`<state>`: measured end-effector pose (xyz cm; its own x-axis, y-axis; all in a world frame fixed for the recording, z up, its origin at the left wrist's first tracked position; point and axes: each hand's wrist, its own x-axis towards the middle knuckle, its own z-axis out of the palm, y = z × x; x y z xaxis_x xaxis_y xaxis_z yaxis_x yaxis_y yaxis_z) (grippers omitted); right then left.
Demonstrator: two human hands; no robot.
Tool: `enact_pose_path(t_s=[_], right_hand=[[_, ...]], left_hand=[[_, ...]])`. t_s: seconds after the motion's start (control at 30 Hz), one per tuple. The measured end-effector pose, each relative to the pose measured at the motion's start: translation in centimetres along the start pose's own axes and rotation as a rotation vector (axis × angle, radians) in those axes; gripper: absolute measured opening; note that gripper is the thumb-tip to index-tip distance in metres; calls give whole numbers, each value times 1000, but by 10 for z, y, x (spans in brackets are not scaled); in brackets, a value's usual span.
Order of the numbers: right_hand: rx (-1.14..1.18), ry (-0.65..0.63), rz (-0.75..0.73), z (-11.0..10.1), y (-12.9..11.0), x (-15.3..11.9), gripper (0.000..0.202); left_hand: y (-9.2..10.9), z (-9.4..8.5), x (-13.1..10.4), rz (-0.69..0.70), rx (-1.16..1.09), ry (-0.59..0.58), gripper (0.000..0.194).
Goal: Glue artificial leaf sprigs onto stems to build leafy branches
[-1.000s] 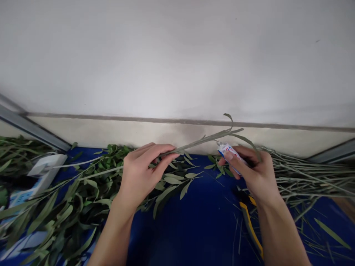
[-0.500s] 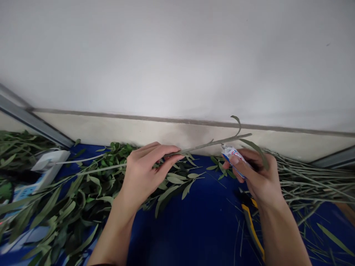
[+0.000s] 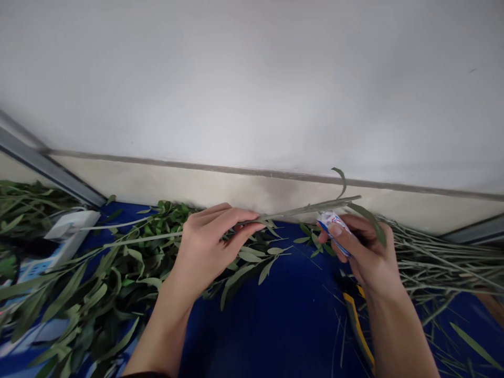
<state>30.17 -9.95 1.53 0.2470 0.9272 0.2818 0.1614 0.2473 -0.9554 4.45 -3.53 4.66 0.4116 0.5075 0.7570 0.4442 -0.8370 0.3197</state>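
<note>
My left hand (image 3: pixel 216 241) pinches a grey-green leafy stem (image 3: pixel 299 210) between thumb and fingertips. The stem slants slightly upward to the right, with a curled leaf near its far end. My right hand (image 3: pixel 366 247) is closed around a small white and blue squeeze tube with red marks (image 3: pixel 334 228). The tube's nozzle end points up and left, right at the underside of the stem; whether the two touch I cannot tell. Another leaf hangs from the stem in front of the right fingers.
Leafy branches (image 3: pixel 90 304) are heaped at left on a blue surface (image 3: pixel 268 325), beside a white and blue power strip (image 3: pixel 74 236). Bare stems (image 3: pixel 444 257) lie at right. Yellow-and-black handled pliers (image 3: pixel 360 331) rest by the right forearm. A pale wall (image 3: pixel 244 94) rises behind.
The stem's right part has dipped a little, closer to the tube. The tube's nozzle, visible earlier, is now harder to see against the stem. Both hands keep their grip.
</note>
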Motion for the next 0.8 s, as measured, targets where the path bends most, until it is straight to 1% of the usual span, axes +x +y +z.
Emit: enact_pose_path(t_s=[0.53, 0.8], right_hand=[[60, -20, 12, -1, 1, -1, 32], [61, -35, 8, -3, 4, 1, 30]], left_hand=[[3, -2, 0, 0, 48, 1, 10], [1, -1, -1, -16, 31, 1, 9]])
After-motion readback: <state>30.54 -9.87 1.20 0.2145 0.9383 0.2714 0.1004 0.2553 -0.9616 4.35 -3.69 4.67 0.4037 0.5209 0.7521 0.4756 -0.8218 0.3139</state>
